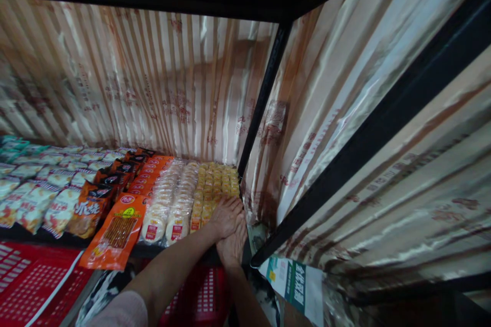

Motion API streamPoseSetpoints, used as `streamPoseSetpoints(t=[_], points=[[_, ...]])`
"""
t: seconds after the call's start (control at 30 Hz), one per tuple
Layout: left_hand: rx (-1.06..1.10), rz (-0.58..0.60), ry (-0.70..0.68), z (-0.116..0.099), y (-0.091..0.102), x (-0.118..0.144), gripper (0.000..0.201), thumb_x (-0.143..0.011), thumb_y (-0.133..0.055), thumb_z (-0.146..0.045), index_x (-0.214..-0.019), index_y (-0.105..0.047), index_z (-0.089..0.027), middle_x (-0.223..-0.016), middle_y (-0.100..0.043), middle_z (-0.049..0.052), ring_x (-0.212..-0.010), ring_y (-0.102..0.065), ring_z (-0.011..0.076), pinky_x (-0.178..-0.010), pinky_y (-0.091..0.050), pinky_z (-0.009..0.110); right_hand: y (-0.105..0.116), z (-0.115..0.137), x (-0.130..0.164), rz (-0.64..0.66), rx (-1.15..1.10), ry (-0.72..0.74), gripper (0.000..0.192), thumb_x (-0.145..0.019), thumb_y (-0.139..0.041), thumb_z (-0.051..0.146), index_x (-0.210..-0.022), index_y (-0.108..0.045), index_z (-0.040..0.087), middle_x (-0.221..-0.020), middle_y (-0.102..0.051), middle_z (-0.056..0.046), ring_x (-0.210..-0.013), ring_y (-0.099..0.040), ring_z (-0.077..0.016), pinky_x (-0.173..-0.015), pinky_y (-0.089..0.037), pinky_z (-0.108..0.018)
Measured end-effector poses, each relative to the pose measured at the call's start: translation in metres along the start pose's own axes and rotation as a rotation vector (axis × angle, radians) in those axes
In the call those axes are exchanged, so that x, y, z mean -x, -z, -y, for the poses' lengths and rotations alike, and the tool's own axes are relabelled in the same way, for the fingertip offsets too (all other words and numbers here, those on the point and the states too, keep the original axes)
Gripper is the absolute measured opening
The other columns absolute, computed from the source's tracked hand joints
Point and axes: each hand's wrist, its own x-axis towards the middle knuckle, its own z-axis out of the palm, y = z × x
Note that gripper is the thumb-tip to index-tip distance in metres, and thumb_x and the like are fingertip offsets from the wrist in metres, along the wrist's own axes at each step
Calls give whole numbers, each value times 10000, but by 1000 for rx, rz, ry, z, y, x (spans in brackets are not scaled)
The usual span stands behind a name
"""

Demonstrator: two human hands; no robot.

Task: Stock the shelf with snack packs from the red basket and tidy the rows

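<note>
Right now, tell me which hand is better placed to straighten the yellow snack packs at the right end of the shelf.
Left, probably. The left hand lies flat on the front of the yellow packs. The right hand sits underneath it, nearer the shelf's front edge, and looks mostly covered, so it would have to move first.

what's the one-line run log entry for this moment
left hand on yellow snack packs | right hand beneath it at shelf edge | round cake packs alongside

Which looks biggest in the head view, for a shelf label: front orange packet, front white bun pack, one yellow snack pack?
1. Front orange packet, nearest the camera.
2. Front white bun pack.
3. Yellow snack pack, clearly smallest.
</note>
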Motion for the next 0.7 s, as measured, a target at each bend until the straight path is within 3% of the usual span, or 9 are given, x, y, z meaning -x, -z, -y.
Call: streamPoseSetpoints(t=[0.2, 0.43, 0.6, 0.7], points=[[1, -14, 4, -3, 5, 2, 432, -943, -260, -343, -1272, -494, -192, -1343, -510, 52, -1288, -393, 188, -1094, -288, 406, 2, 0, -1, 5, 21, 27, 722, -784, -366, 328, -1423, -214, 29, -1493, -204, -204, -1387, -116, -298, -1082, -179, -499], [-16, 12, -5, -3, 5, 2, 430, -943, -261, -342, -1266, -500, -188, -1301, -545, 68, -1253, -429, 188, -1083, -284, 400, 1, 0, -1, -1, 34, 27, 728, -790, -372, 319, -1408, -212, -30, -1480, -218, -235, -1383, -129, -297, -1084, -197, -475], [-38, -26, -4, 3, 9, 7, 414, -932, -315, -352, -1265, -489, -178, -1408, -428, 75, -1330, -326, 199, -1090, -266, 418, 6, 4, -1, -5, 19, 40, 747, -796, -367, 335, -1417, -175, -33, -1500, -153, -234, -1400, -39, -290, -1080, -187, -503], [-75, -76, 65, 8, 13, 17, 418, -925, -329, -351, -1246, -508, -150, -1388, -448, 109, -1313, -356, 231, -1083, -272, 446, 8, 5, -1, -10, 7, 60, 721, -812, -350, 336, -1426, -177, -1, -1515, -118, -209, -1405, -3, -279, -1088, -170, -504]])
